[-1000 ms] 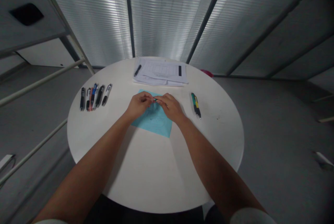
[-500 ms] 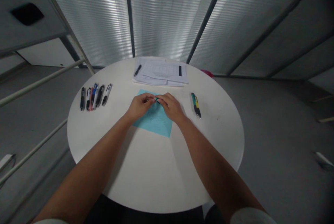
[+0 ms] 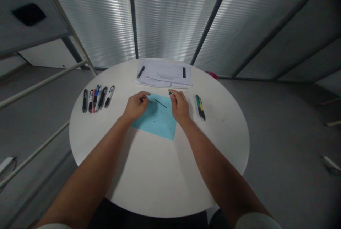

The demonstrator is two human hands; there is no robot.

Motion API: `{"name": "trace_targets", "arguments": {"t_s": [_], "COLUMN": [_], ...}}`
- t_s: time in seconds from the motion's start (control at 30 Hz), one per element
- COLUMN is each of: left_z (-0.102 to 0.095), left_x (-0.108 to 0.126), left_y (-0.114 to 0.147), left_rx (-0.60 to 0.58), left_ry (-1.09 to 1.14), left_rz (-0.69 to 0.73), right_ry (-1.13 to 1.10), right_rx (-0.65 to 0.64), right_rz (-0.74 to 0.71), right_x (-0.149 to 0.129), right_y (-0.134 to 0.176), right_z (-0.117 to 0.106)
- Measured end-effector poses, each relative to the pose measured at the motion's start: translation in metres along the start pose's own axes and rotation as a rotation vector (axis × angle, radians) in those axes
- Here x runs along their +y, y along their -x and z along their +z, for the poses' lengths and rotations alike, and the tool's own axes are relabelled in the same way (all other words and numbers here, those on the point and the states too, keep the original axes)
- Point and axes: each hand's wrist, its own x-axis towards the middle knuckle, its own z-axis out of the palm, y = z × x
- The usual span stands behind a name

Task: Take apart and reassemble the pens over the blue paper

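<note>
A thin black pen refill (image 3: 160, 103) shows over the light blue sheet (image 3: 157, 126), between my hands and apart from both. My left hand (image 3: 136, 106) is at the sheet's left edge, fingers closed around a small dark pen part (image 3: 142, 100), mostly hidden. By the sheet's right edge, my right hand (image 3: 180, 107) pinches a green pen part (image 3: 170, 93) whose other end is covered by the fingers. Right of that hand lie a green pen (image 3: 198, 104) and a yellow pen (image 3: 201, 107), side by side.
Several pens (image 3: 98, 97) lie in a row at the left of the round white table (image 3: 149, 179). A stack of printed papers (image 3: 165, 72) with a black pen (image 3: 141, 72) on it is at the far edge. A ribbed translucent wall (image 3: 165, 15) stands behind.
My hands were together over the sheet and have moved apart, left and right. The black refill now shows between them. The green part has gone right with my right hand.
</note>
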Motion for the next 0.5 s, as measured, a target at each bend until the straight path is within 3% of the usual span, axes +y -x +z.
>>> {"name": "trace_targets", "arguments": {"t_s": [0.2,0.37,0.5], "left_z": [-0.0061,-0.0053,-0.0037], "left_x": [-0.0095,-0.0047,-0.0035], "left_y": [-0.0031,0.0001,0.0], "left_rx": [0.062,-0.08,-0.134], "left_ry": [-0.358,-0.564,-0.594], "left_rz": [0.012,-0.115,-0.144], "right_ry": [0.044,0.064,0.07], "right_rx": [-0.056,-0.053,-0.065], "right_rz": [-0.002,-0.002,0.003], "right_x": [0.0001,-0.0005,-0.0014], "right_y": [0.0021,0.0019,0.0016], "right_z": [0.0001,0.002,0.0018]}}
